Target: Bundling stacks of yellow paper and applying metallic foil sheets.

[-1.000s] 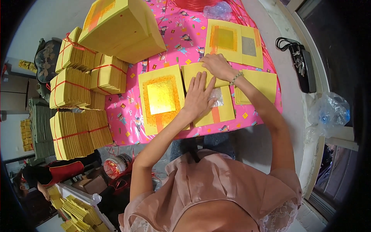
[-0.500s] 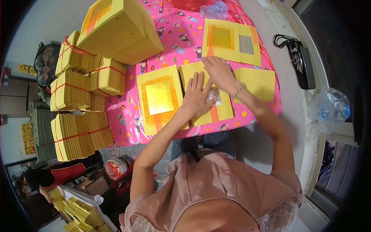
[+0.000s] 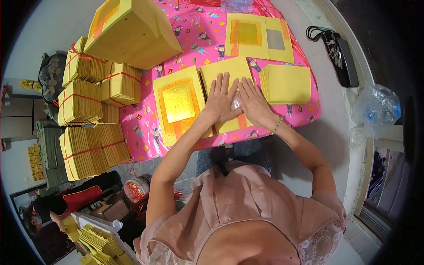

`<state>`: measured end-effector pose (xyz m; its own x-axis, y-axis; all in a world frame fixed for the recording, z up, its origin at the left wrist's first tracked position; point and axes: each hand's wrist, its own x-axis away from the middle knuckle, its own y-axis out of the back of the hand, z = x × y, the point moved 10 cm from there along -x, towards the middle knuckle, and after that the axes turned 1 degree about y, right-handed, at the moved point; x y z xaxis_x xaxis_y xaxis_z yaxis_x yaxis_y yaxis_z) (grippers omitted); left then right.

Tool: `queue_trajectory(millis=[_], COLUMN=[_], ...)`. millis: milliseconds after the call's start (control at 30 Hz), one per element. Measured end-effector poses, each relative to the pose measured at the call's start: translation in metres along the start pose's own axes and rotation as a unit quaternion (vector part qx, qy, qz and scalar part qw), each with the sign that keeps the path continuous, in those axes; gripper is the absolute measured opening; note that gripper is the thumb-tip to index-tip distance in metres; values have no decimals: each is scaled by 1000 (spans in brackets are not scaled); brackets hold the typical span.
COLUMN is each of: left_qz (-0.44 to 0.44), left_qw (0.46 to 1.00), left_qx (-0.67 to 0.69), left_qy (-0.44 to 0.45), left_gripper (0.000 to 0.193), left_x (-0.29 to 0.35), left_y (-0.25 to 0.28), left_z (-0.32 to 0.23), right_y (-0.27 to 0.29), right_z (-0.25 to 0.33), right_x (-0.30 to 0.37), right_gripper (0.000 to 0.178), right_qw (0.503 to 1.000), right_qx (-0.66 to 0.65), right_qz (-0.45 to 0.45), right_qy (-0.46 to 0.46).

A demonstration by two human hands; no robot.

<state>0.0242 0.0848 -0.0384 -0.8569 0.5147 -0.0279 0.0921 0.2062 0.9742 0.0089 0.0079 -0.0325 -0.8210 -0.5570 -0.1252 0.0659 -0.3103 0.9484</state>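
Note:
Both palms lie on a yellow paper sheet [image 3: 226,67] at the table's near edge, on what looks like a low stack. My left hand [image 3: 219,99] is flat with fingers outstretched over its left half. Beside it my right hand [image 3: 254,104] presses flat too, fingers pointing away from me. Part of a silver foil square [image 3: 236,101] shows between the hands, with an orange strip below it. Left of this lies a stack of yellow paper with a gold foil square [image 3: 179,104] in an orange border. To the right sits a pile of plain yellow sheets [image 3: 289,84].
Yellow bundles tied with red string [image 3: 84,148] stand along the left, near a tall yellow paper block [image 3: 137,39]. Farther back lie foil-marked yellow sheets [image 3: 247,35] on the pink patterned tablecloth [image 3: 198,33]. Another person [image 3: 79,198] is at lower left, by more yellow bundles.
My right hand has come down from the sheet's far edge to lie flat beside my left hand. The left hand stays on the sheet. The whole view has shifted slightly.

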Motion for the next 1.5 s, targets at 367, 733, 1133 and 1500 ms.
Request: queue_trajectory(millis=[367,733,1133,1500], left_qz=[11,-89,68,69], left_qw=[981,985,963,983], left_qx=[-178,-116,-203,-104], left_qy=[81,89,162,137], left_gripper=[90,87,90,57], left_x=[33,42,47,11], left_y=[21,35,-16,10], left_z=[-21,-2,-11,5], right_y=[-5,10,7,31], right_z=[-2,19,21,19], right_x=[4,-14,6,-38], right_gripper=[62,62,60,42], right_qw=[999,999,999,960], right_qx=[-32,-27,25,225], right_qz=[-12,-31,15,-91], right_qy=[-17,27,24,140])
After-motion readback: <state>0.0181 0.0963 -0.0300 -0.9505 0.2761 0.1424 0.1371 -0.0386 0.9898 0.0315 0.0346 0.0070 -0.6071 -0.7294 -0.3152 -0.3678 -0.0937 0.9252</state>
